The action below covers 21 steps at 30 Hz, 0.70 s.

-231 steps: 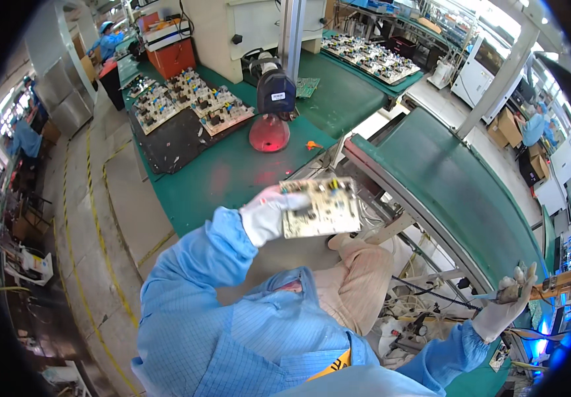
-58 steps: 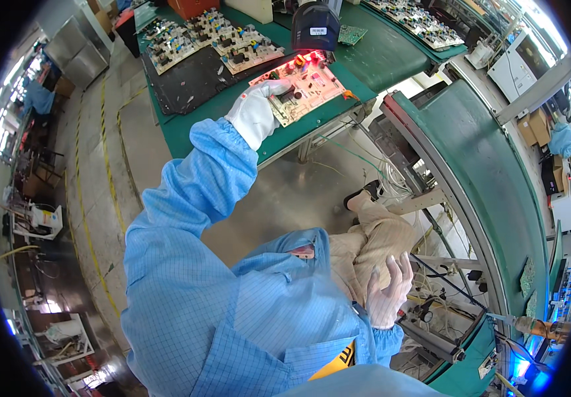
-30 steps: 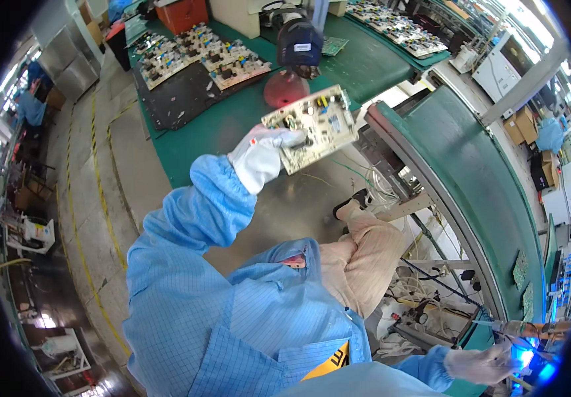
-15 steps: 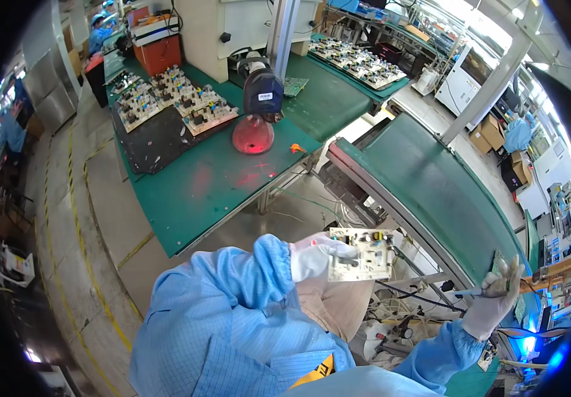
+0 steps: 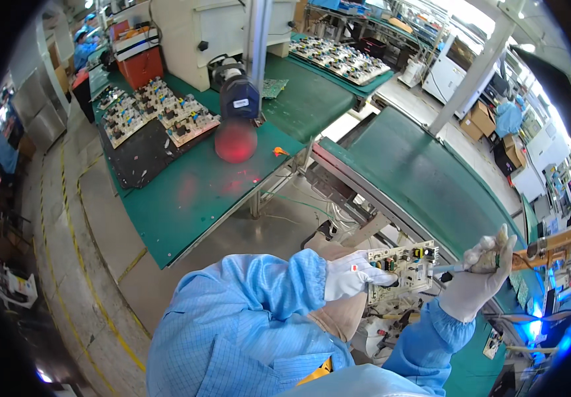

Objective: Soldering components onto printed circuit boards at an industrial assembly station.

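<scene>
Head camera: my left hand (image 5: 348, 278) is gripping a populated circuit board (image 5: 406, 271); is my right hand (image 5: 472, 284) clasping anything? Can't tell.

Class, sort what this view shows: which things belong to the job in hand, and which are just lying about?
In the job:
circuit board, held in the left hand
slim pale-tipped tool, held in the right hand

Apparently just lying about:
small orange item on the green tabletop
cardboard boxes, right background
red bin
</scene>
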### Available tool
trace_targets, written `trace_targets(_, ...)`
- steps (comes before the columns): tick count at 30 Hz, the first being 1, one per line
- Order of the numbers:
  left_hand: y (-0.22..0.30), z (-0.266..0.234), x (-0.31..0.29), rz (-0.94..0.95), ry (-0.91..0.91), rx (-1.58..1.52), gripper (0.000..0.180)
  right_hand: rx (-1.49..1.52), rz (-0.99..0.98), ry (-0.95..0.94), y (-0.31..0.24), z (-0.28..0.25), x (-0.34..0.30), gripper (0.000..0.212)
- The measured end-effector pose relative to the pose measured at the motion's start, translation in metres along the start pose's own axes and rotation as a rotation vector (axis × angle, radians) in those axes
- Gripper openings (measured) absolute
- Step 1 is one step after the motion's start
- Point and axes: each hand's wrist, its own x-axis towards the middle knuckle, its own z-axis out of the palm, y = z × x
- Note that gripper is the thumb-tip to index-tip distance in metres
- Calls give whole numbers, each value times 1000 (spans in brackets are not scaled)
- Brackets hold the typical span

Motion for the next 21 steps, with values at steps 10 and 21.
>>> trace_targets(10, 23, -16, 21, -48, 86, -40, 50, 155, 35, -207, 29, 37, 15, 40)
trace_targets(21, 11, -18, 16, 40, 102, 202, 38, 8, -43, -59, 35, 40, 15, 49)
